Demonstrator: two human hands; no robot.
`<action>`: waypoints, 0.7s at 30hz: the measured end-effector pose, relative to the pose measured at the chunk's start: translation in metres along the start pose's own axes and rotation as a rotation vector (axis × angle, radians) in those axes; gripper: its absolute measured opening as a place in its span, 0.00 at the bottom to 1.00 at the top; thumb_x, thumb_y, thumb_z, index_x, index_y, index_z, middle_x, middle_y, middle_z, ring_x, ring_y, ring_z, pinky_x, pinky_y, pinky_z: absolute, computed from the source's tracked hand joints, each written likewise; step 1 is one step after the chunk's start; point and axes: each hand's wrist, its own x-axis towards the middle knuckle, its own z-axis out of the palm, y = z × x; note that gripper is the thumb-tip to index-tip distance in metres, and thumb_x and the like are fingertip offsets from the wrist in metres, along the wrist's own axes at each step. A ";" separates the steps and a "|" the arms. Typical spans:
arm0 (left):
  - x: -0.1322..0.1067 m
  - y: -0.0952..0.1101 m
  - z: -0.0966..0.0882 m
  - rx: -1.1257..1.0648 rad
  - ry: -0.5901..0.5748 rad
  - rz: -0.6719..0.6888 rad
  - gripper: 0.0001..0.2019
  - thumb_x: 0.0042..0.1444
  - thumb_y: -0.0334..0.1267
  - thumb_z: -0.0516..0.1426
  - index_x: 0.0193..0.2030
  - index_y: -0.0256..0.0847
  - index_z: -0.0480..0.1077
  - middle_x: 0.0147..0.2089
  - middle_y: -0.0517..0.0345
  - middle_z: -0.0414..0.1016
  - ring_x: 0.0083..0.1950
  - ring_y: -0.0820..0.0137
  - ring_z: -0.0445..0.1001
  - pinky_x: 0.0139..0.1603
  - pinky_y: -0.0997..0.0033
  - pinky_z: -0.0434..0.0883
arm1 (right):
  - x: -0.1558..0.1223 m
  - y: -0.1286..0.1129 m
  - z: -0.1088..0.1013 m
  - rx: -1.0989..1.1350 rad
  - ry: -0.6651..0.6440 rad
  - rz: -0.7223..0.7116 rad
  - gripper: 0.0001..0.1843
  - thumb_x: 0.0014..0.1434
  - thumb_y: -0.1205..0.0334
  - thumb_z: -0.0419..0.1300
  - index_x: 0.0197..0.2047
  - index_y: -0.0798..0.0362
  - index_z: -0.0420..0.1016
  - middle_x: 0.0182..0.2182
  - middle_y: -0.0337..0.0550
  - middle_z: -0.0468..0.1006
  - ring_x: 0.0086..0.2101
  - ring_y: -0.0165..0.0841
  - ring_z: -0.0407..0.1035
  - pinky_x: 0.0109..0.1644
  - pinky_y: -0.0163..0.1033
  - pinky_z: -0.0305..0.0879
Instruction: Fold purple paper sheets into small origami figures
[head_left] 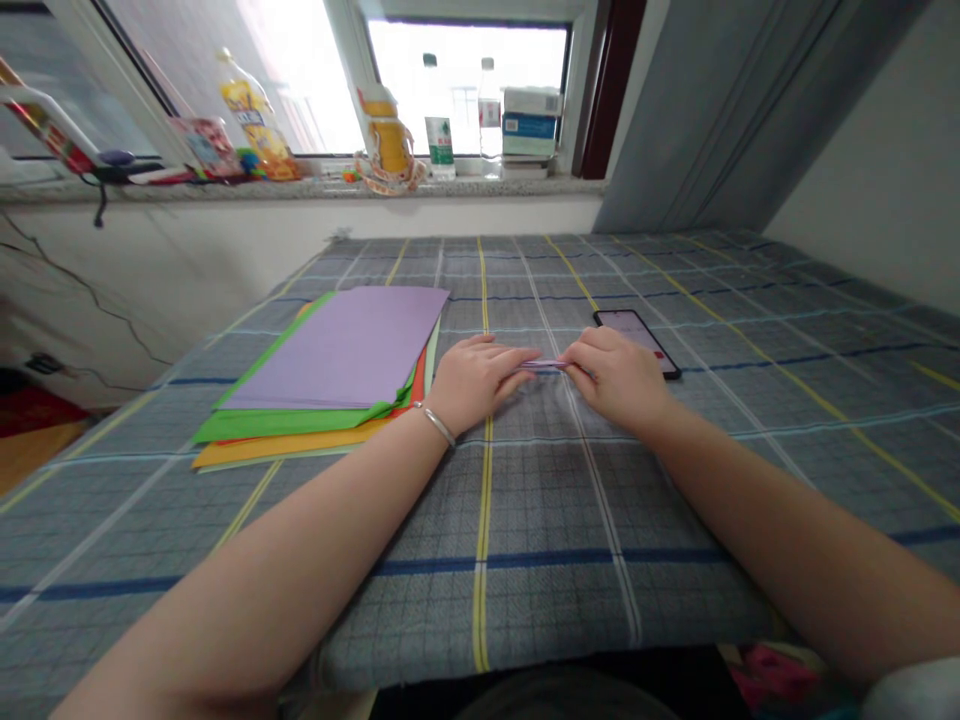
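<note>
A narrow strip of folded purple paper runs between my two hands, just above the plaid cloth. My left hand, with a silver bangle at the wrist, pinches its left end between thumb and fingers. At the other end, my right hand has its fingers closed on the paper. Only the short middle piece shows; the ends are hidden in my fingers. Left of my left hand lies a stack of coloured sheets, a purple sheet on top and green, orange and yellow edges below.
A phone lies just behind my right hand. The grey plaid cloth covers the whole surface. On the windowsill stand a yellow drink bottle, a yellow cup, a green-and-white tube, clear bottles and stacked boxes.
</note>
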 end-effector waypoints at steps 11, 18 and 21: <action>0.001 0.010 0.003 -0.028 0.047 -0.033 0.15 0.66 0.40 0.46 0.48 0.43 0.74 0.43 0.54 0.81 0.44 0.68 0.78 0.60 0.61 0.64 | 0.003 -0.016 -0.001 0.367 0.162 0.007 0.11 0.64 0.56 0.54 0.36 0.48 0.76 0.36 0.42 0.79 0.40 0.37 0.69 0.47 0.43 0.61; 0.002 0.011 0.004 -0.154 0.071 -0.121 0.16 0.66 0.41 0.46 0.46 0.43 0.74 0.42 0.55 0.81 0.44 0.66 0.77 0.55 0.65 0.66 | 0.003 -0.009 -0.006 0.355 0.132 0.049 0.09 0.62 0.61 0.54 0.32 0.49 0.73 0.33 0.43 0.77 0.39 0.37 0.69 0.43 0.42 0.62; 0.001 0.003 0.002 -0.220 0.114 -0.304 0.18 0.67 0.44 0.44 0.44 0.41 0.74 0.40 0.54 0.79 0.42 0.66 0.76 0.44 0.69 0.68 | 0.002 0.006 -0.006 0.321 0.150 0.148 0.08 0.59 0.62 0.56 0.28 0.49 0.71 0.30 0.42 0.75 0.37 0.37 0.69 0.41 0.42 0.62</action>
